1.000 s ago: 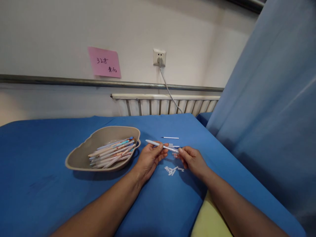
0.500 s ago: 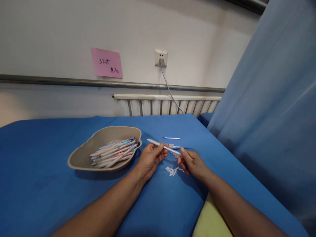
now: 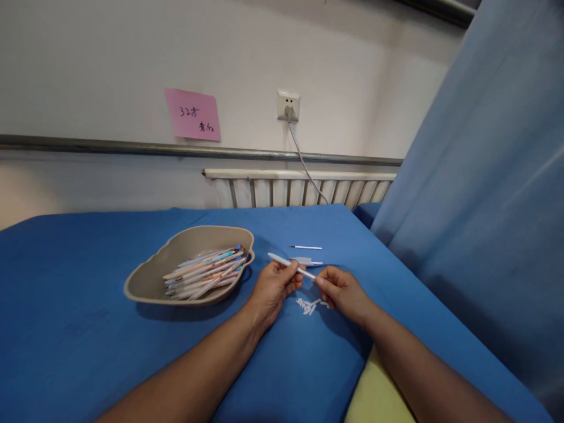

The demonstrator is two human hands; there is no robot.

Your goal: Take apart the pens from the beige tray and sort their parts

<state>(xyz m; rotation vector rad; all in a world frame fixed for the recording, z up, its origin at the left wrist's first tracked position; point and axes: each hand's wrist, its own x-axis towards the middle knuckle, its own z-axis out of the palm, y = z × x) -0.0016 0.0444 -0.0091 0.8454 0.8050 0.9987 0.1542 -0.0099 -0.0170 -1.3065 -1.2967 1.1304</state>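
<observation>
A white pen (image 3: 281, 259) slants between my two hands, its tip pointing up and to the left. My left hand (image 3: 274, 289) grips its front part between thumb and fingers. The thinner rear part (image 3: 307, 274) is pinched in the fingertips of my right hand (image 3: 341, 292), which cover its end. Just behind the hands lies a whitish pen part (image 3: 304, 261) with a thin white stick beside it, partly hidden. Farther back a slim pen refill (image 3: 305, 247) rests on the blue cloth (image 3: 282, 364). Small white pieces (image 3: 307, 306) lie in a loose pile below the hands.
To the left stands a beige basin (image 3: 150, 276) with many pens (image 3: 205, 273) in it. A yellow thing (image 3: 376, 390) sits under my right forearm. Behind are a white rail (image 3: 264, 174) and a socket (image 3: 288, 106) with a plugged-in cable. A blue curtain (image 3: 493, 176) hangs right.
Between my hands, a thinner rear section of the pen now shows where a wider one was. The pen's tip has dipped slightly, and a pinkish bit by my right fingers is out of sight.
</observation>
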